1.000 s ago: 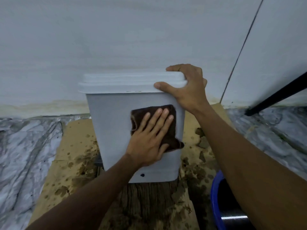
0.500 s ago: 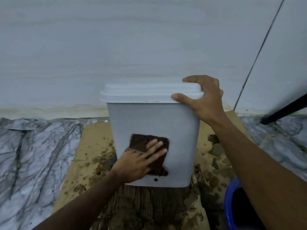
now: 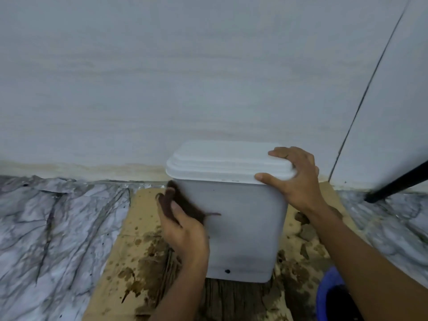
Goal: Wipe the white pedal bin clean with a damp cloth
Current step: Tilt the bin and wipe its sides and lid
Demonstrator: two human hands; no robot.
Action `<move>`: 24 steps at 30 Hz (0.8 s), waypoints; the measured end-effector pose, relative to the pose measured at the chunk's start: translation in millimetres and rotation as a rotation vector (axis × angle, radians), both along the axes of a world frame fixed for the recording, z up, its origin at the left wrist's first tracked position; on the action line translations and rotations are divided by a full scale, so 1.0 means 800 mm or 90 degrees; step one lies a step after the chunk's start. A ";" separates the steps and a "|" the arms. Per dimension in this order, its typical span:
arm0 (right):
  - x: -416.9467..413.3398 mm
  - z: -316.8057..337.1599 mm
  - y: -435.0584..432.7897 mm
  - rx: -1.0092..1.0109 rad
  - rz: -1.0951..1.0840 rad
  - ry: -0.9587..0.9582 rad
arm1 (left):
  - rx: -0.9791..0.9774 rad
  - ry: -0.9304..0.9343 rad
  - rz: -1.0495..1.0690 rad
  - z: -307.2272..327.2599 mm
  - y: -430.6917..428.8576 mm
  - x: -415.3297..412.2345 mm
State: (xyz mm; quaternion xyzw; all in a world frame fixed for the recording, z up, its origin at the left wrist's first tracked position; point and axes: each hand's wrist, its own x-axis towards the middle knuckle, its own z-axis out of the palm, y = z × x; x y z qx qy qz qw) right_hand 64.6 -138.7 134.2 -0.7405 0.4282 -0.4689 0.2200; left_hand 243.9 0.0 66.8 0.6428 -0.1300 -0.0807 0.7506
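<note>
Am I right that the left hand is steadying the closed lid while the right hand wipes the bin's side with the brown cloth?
Not quite; the hands are swapped. The head view shows the right hand steadying the closed lid while the left hand wipes the bin's side with the brown cloth.

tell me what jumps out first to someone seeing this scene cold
The white pedal bin stands mid-frame against the wall, lid shut, on stained brown cardboard. The left hand presses a dark brown cloth to its upper left edge, while the right hand grips the lid's right corner.
</note>
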 end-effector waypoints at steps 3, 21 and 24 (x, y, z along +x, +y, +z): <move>-0.006 -0.005 0.016 -0.013 0.005 0.005 | -0.111 -0.043 -0.027 0.075 -0.005 -0.020; -0.051 0.010 0.106 0.048 0.062 0.169 | 0.536 -0.876 -0.629 0.150 0.032 0.066; -0.052 0.020 0.107 0.090 0.077 0.188 | 0.502 -0.882 -0.658 0.148 0.049 0.078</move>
